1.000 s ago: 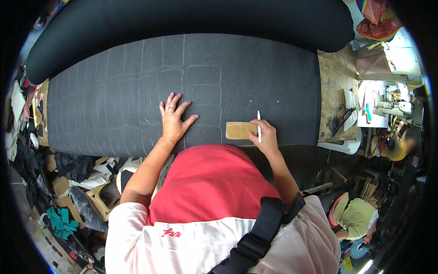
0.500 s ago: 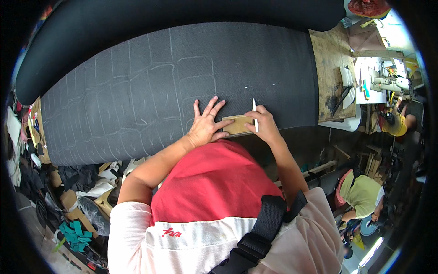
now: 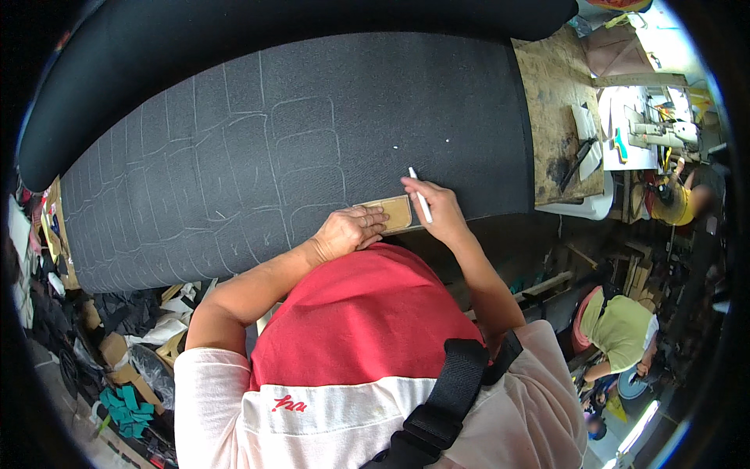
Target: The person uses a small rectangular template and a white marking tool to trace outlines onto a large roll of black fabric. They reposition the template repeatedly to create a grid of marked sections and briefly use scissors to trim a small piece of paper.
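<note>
Black fabric (image 3: 422, 94) lies spread over the table, marked with thin pale outlines on its left and middle parts. A small tan rectangular template (image 3: 399, 211) rests at the fabric's near edge, close to my body. My left hand (image 3: 351, 231) holds it down, fingers together over its left end; the thumb is hidden. Just right of the template, my right hand (image 3: 442, 213) is closed around a slim white marking pen (image 3: 419, 198), whose upper end points away from me. This hand stands apart from the template.
A thick black roll (image 3: 234, 51) lies along the far side. At right, the bare wooden tabletop (image 3: 547, 86) carries a white item with a black tool (image 3: 576, 166). Beyond are a sewing machine (image 3: 660, 134) and two people. Scraps and teal pieces (image 3: 126, 410) are heaped at lower left.
My left hand has drawn its spread fingers back from the fabric onto the template. My right hand has let go of the template's right end, keeping the pen. The view has shifted slightly.
</note>
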Action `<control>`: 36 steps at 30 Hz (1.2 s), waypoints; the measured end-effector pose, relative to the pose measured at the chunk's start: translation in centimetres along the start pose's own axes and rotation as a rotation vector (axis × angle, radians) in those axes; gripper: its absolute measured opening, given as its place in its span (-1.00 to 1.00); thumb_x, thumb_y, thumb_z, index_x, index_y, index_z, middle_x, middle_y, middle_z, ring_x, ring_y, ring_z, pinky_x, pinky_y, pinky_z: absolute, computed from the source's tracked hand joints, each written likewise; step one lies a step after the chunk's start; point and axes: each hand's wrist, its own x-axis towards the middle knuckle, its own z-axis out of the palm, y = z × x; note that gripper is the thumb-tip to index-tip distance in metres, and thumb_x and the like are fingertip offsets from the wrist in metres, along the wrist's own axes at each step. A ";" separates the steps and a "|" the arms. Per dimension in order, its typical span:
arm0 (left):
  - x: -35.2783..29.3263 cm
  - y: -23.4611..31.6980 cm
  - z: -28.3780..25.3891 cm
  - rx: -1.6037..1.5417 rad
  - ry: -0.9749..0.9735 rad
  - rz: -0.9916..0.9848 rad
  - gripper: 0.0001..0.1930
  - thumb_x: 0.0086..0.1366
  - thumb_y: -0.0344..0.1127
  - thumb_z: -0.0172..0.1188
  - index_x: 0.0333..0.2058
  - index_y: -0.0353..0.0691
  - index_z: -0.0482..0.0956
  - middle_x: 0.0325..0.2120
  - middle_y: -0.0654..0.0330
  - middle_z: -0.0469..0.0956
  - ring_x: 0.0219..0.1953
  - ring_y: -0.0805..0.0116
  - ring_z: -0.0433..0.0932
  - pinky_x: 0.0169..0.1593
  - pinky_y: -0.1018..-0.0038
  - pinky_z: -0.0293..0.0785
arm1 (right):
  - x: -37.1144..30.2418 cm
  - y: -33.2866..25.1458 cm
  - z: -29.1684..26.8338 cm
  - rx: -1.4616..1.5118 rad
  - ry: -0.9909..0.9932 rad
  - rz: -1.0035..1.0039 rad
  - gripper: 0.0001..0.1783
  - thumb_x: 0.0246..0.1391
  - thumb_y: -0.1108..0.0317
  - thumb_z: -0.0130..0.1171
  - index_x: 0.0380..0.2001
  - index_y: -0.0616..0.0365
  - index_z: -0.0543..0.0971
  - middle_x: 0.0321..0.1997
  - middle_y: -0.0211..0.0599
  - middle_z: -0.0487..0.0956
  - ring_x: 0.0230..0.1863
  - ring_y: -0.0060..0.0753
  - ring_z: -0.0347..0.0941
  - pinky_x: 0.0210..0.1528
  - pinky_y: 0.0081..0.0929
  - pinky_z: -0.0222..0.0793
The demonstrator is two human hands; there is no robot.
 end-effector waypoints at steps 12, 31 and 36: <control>-0.5 -1.0 0.2 -0.130 0.024 -0.018 -0.83 0.02 -0.34 0.24 -0.38 -0.19 0.69 -0.28 0.17 0.63 -0.13 0.23 0.57 -0.01 0.39 0.51 | 1.7 -1.6 2.6 0.261 -0.117 0.015 -0.82 -0.01 0.40 0.22 -0.34 0.27 0.60 -0.35 -0.11 0.62 -0.33 -0.20 0.59 -0.28 -0.43 0.48; -0.4 -0.2 0.0 -0.210 0.022 -0.118 -0.85 -0.02 -0.38 0.27 -0.43 -0.28 0.68 -0.21 0.09 0.62 -0.08 0.17 0.57 0.04 0.31 0.48 | -0.6 0.8 -1.0 0.112 -0.040 0.175 -0.94 -0.09 0.49 0.17 -0.50 0.24 0.51 -0.52 -0.06 0.53 -0.52 -0.06 0.49 -0.45 -0.30 0.38; -0.3 -0.1 0.1 -0.212 0.045 -0.130 -0.85 -0.02 -0.39 0.30 -0.42 -0.27 0.68 -0.21 0.08 0.62 -0.08 0.15 0.57 0.05 0.30 0.48 | -2.9 0.5 0.5 -0.264 -0.102 -0.286 -0.84 -0.19 0.45 0.21 -0.63 0.17 0.41 -0.54 -0.14 0.51 -0.47 -0.06 0.46 -0.38 -0.23 0.41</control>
